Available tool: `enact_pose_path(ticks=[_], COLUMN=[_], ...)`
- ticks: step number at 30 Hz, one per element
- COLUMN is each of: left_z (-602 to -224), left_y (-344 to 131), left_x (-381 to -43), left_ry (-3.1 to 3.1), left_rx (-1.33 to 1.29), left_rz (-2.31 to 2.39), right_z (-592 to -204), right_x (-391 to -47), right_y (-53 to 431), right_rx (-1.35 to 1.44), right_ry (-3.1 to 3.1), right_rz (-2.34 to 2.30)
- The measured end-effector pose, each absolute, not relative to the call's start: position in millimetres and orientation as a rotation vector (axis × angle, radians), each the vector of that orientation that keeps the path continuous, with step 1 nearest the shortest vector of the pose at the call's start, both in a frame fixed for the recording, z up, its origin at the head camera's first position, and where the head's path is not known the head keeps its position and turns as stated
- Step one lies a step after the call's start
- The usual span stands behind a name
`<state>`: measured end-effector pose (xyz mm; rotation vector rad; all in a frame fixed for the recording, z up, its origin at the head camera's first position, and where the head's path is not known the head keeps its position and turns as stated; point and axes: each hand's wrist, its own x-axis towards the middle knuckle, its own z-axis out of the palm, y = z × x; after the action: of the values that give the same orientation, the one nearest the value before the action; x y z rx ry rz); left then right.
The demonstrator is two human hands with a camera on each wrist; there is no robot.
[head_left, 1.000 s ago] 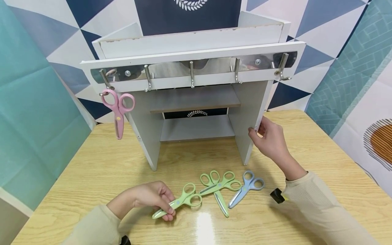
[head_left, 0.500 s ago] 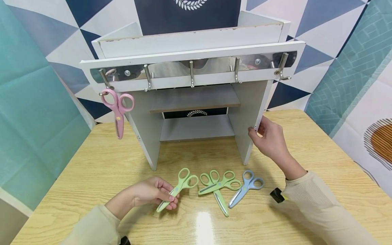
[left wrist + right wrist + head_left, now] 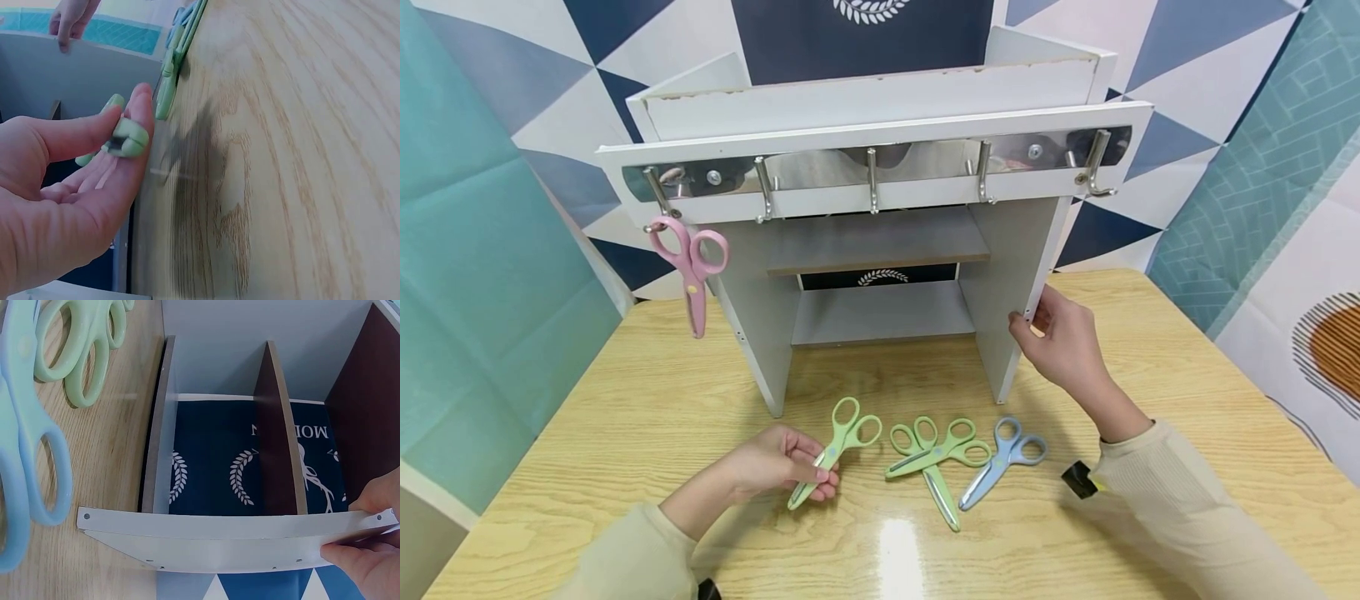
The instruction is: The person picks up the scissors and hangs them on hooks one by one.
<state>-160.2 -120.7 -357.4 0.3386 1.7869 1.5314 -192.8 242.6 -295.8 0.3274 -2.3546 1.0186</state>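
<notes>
My left hand [image 3: 786, 467] pinches a pair of green scissors [image 3: 847, 434] by the blades, handle loops pointing up and away. In the left wrist view the thumb and fingers close on the scissors' blade end [image 3: 129, 139], above the table. My right hand [image 3: 1060, 337] grips the front edge of the right side panel [image 3: 1011, 308] of a white shelf unit. Pink scissors [image 3: 692, 275] hang by one loop from the leftmost hook [image 3: 658, 196]. Two more green scissors [image 3: 937, 456] lie crossed on the table, with blue scissors [image 3: 1002, 464] just to their right.
Along the unit's top front runs a white hook rail [image 3: 820, 196] with several metal hooks. Inside are grey shelves [image 3: 880, 237]. The unit stands on a wooden table [image 3: 625, 400], before a patterned backdrop [image 3: 512, 75].
The green scissors in my left hand have risen slightly away from me and turned more upright, their loops swinging away from the crossed pair. My right hand stays on the panel.
</notes>
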Motion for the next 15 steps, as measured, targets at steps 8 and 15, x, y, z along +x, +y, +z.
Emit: enact_pose_path(ticks=[8, 15], left_z=[-356.1, -356.0], left_y=[-119.6, -118.1], left_x=[-158.4, -157.2], left_ry=[1.842, 1.853], left_rx=[0.376, 0.405], left_rz=[1.526, 1.505], right_z=[-296.2, -295.7], right_x=[-192.7, -191.8], right_y=[242.9, 242.1], right_rx=[0.328, 0.319], right_ry=[-2.358, -2.365], right_rz=[1.015, 1.015])
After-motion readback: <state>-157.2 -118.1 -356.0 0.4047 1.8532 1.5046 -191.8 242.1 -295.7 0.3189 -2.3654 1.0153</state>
